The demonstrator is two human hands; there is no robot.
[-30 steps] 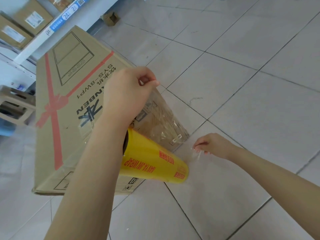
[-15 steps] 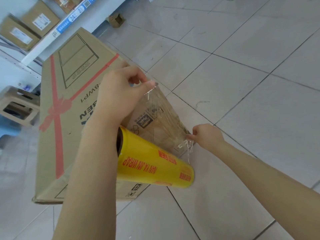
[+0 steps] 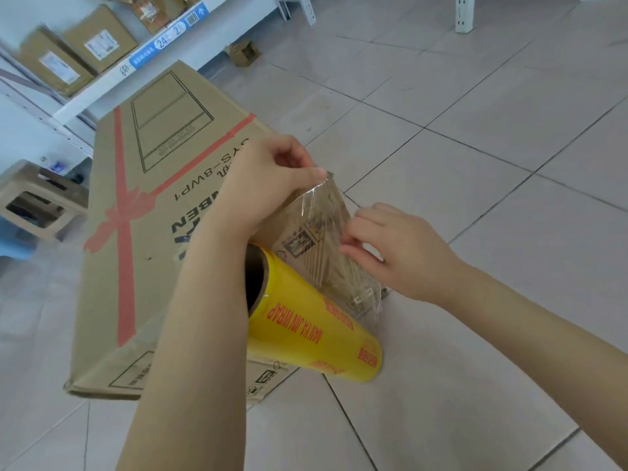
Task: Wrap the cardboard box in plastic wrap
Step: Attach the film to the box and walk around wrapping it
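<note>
A long flat cardboard box [image 3: 142,232] with a red printed ribbon lies on the tiled floor. Leaning against its near side is a yellow roll of plastic wrap [image 3: 316,338]. A sheet of clear film [image 3: 326,239] runs up from the roll over the box's right corner. My left hand [image 3: 258,185] pinches the film's top edge at that corner. My right hand [image 3: 397,253] pinches the film's right edge, lower down against the box's side.
White shelving [image 3: 112,73] with several parcels stands at the far left. A beige stool [image 3: 37,202] sits left of the box. A small open carton [image 3: 243,54] lies on the floor beyond. Grey tile floor [image 3: 475,147] stretches to the right.
My right hand has risen from near the floor to the box's side, carrying the film's edge with it. The left hand kept its pinch at the corner.
</note>
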